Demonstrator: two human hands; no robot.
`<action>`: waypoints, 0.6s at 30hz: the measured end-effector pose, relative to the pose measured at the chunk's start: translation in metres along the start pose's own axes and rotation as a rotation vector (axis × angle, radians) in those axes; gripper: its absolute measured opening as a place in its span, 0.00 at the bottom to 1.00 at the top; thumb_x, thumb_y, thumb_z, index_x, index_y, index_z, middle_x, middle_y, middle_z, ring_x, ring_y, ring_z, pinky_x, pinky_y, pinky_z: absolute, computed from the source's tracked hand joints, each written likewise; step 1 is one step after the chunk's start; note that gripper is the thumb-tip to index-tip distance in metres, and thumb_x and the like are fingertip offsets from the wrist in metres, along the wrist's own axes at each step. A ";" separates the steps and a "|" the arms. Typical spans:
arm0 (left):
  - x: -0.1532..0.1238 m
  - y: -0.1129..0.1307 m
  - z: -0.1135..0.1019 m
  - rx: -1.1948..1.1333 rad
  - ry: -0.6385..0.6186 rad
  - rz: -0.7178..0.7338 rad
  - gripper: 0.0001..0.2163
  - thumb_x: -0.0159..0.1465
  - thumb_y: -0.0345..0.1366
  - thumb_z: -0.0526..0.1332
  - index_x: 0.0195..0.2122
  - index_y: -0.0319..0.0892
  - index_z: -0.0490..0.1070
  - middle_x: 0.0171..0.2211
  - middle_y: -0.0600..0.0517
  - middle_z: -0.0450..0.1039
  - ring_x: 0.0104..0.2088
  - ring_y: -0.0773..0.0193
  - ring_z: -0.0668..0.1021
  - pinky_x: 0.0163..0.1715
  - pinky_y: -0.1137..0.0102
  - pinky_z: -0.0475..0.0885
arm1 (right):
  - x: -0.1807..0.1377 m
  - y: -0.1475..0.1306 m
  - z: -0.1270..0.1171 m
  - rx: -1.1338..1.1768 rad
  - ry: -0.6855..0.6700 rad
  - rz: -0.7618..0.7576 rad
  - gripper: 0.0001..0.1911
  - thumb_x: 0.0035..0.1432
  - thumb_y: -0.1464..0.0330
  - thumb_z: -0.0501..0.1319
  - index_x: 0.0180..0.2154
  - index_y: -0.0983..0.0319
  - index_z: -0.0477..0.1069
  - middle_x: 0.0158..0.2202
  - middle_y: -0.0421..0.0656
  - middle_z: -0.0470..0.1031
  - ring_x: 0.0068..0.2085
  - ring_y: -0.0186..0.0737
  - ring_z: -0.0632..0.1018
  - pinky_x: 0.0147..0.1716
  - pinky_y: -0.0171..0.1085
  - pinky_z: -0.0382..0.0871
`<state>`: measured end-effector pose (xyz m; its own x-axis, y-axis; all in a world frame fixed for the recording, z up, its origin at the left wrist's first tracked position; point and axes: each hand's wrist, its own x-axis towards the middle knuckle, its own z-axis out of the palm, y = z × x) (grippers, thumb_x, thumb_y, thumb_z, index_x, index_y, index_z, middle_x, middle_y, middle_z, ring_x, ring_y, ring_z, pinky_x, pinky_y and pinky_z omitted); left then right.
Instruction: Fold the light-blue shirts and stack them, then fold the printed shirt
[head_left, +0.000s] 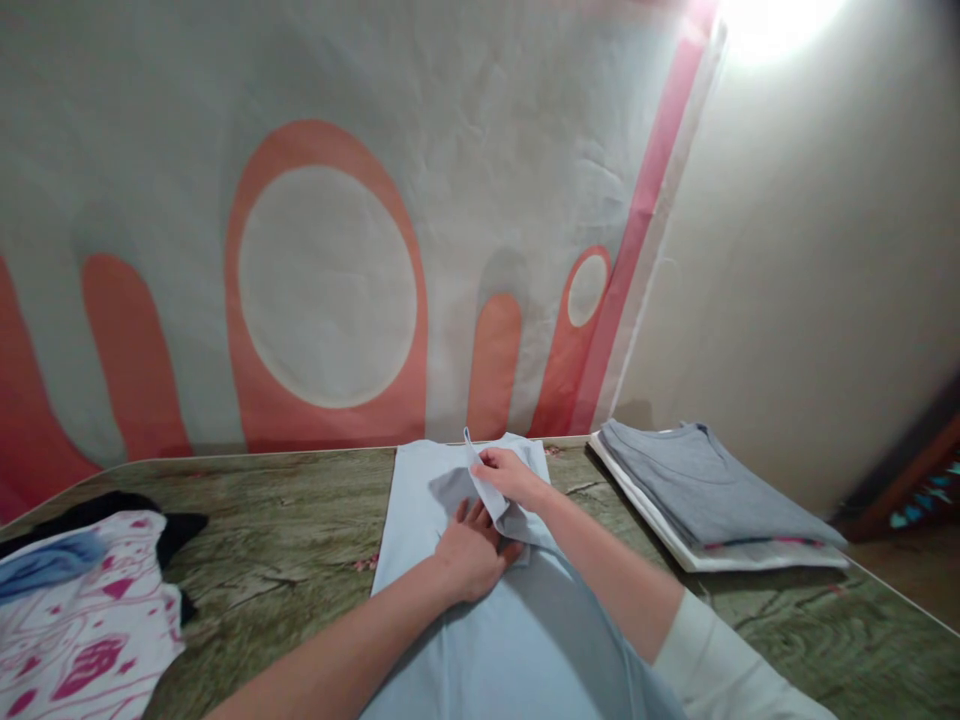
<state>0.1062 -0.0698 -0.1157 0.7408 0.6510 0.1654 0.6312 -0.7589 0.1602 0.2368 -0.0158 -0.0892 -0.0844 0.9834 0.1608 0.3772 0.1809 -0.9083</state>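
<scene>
A light blue shirt [525, 630] lies lengthwise on the table in front of me, from the near edge of the view to the back edge of the table. My right hand [510, 475] pinches a flap of its cloth and holds it up off the layer beneath. Just below and to the left, my left hand [472, 555] lies on the shirt with its fingers spread, under the raised flap. Folds of cloth partly cover the left fingertips. Which part of the shirt the flap belongs to is unclear.
Folded grey and white clothes [697, 485] are stacked at the right. On the left lies a loose pile with a white and pink printed garment [97, 620], a blue cloth [52, 565] and black fabric [180, 535]. A wall with orange shapes stands behind the wood-patterned table [292, 560].
</scene>
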 end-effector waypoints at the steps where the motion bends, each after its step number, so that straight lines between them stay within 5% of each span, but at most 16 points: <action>1: 0.000 0.000 0.000 -0.008 0.004 0.001 0.22 0.65 0.48 0.46 0.54 0.43 0.62 0.56 0.45 0.62 0.59 0.53 0.59 0.58 0.56 0.46 | -0.001 0.000 0.003 -0.001 -0.019 -0.010 0.06 0.51 0.67 0.57 0.31 0.63 0.69 0.25 0.36 0.69 0.25 0.30 0.67 0.23 0.28 0.58; 13: -0.001 0.007 -0.008 0.016 -0.051 -0.013 0.20 0.65 0.44 0.46 0.53 0.41 0.64 0.55 0.45 0.64 0.56 0.52 0.63 0.57 0.59 0.52 | -0.006 -0.004 0.024 -0.136 -0.119 -0.073 0.03 0.50 0.70 0.58 0.28 0.62 0.69 0.24 0.36 0.70 0.25 0.30 0.68 0.22 0.28 0.58; 18: -0.019 0.031 -0.039 0.070 -0.245 0.054 0.19 0.62 0.43 0.50 0.46 0.37 0.70 0.44 0.38 0.71 0.48 0.45 0.71 0.48 0.55 0.62 | 0.002 0.001 0.016 -0.146 -0.168 -0.019 0.07 0.52 0.67 0.59 0.27 0.64 0.71 0.22 0.37 0.71 0.22 0.29 0.68 0.21 0.28 0.60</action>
<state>0.1026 -0.1057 -0.0754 0.8020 0.5933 -0.0697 0.5974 -0.7971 0.0886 0.2222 -0.0141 -0.0963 -0.2407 0.9655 0.0997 0.5027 0.2118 -0.8381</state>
